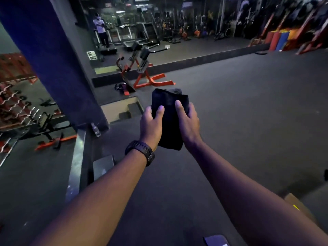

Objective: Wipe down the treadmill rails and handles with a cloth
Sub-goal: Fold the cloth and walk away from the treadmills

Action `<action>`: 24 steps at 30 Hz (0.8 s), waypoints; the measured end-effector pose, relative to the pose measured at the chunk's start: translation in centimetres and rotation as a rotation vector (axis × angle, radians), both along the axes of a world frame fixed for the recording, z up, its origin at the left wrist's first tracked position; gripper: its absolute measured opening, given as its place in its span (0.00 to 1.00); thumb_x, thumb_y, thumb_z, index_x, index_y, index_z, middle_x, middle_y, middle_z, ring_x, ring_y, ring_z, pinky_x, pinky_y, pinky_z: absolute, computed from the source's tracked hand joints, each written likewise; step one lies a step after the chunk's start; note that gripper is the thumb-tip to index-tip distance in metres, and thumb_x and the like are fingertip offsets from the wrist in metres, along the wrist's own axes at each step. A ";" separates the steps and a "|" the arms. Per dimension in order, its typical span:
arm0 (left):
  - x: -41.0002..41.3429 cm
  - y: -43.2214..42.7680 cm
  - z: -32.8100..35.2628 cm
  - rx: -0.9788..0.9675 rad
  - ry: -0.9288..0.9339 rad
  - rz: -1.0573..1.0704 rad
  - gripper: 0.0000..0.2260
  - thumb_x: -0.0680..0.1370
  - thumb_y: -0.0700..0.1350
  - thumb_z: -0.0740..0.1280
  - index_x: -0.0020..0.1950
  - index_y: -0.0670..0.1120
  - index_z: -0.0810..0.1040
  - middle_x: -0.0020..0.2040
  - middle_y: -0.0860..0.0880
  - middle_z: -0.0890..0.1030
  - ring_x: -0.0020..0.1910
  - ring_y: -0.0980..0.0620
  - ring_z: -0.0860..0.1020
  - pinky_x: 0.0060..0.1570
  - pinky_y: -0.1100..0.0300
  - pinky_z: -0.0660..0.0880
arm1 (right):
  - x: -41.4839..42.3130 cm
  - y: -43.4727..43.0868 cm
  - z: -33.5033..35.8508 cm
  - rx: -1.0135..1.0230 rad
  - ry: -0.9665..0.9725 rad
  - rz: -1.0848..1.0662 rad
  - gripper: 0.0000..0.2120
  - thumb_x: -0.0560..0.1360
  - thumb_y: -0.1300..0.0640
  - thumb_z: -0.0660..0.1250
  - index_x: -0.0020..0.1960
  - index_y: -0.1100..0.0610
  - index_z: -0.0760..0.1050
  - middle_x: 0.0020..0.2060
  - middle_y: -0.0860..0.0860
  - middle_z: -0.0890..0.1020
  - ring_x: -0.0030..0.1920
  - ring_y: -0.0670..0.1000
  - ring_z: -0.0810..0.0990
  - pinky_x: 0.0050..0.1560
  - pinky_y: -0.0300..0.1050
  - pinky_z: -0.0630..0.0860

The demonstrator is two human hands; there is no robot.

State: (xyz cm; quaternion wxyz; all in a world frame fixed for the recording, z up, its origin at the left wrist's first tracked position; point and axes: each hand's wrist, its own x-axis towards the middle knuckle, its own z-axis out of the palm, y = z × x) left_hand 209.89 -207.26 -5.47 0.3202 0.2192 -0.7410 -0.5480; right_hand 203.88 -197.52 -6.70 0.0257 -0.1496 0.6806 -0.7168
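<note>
A folded dark cloth (169,110) is held upright in front of me, above the grey gym floor. My left hand (150,127), with a black watch on its wrist, grips the cloth's left edge, thumb on the front. My right hand (188,123) grips the right edge in the same way. Treadmills (131,32) show only in the wall mirror far ahead, and no rail or handle is near my hands.
A blue pillar (53,59) stands at the left with a water bottle (95,129) at its base. A metal rail (76,166) runs beside it. An orange bench machine (142,71) stands ahead by the mirror. Orange racks (301,32) line the far right.
</note>
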 end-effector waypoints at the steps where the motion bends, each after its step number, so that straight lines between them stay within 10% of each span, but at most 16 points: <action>1: -2.1 -0.7 -0.2 -0.004 0.005 0.000 0.11 0.79 0.58 0.63 0.51 0.51 0.75 0.49 0.49 0.83 0.48 0.49 0.82 0.52 0.43 0.80 | -1.7 -0.6 0.0 0.001 -0.002 0.014 0.17 0.75 0.36 0.68 0.56 0.46 0.77 0.50 0.43 0.84 0.52 0.46 0.83 0.58 0.57 0.80; 24: -40.2 -21.7 -24.5 -0.032 -0.007 -0.448 0.12 0.79 0.58 0.63 0.54 0.52 0.76 0.50 0.50 0.83 0.50 0.51 0.82 0.54 0.43 0.80 | -37.7 -19.6 -25.6 -0.052 0.080 -0.295 0.17 0.78 0.37 0.66 0.59 0.46 0.76 0.53 0.47 0.85 0.54 0.48 0.84 0.59 0.59 0.80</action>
